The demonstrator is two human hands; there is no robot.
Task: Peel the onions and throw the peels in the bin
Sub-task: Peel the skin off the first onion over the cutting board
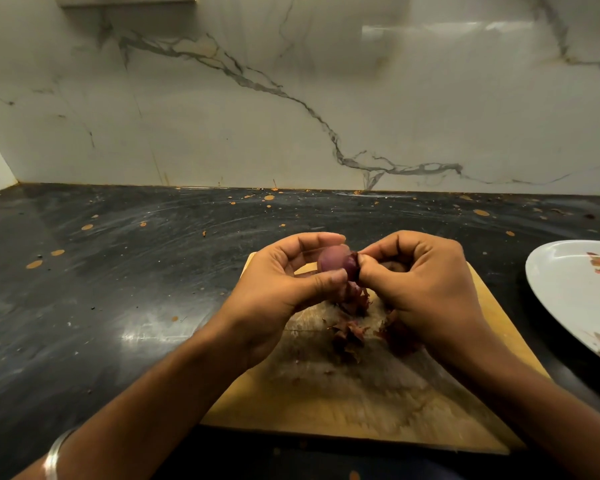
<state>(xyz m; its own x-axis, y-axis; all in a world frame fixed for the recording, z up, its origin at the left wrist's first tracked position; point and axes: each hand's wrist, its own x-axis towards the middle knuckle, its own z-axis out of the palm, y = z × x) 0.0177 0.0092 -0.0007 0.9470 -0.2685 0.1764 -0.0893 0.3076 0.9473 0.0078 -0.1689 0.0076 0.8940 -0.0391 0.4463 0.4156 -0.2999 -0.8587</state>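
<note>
A small purple onion [334, 260] is held above the wooden cutting board [343, 393]. My left hand [284, 289] grips it between thumb and fingers. My right hand [426, 289] pinches a strip of dark peel at the onion's right end. Loose reddish-brown peels [350, 332] lie in a small heap on the board just below both hands. No bin is in view.
The board rests on a dark, scratched countertop [118, 271] with orange specks, against a marble-patterned wall [291, 98]. A white plate [575, 292] with red scraps sits at the right edge. A metal bangle [54, 455] circles my left wrist.
</note>
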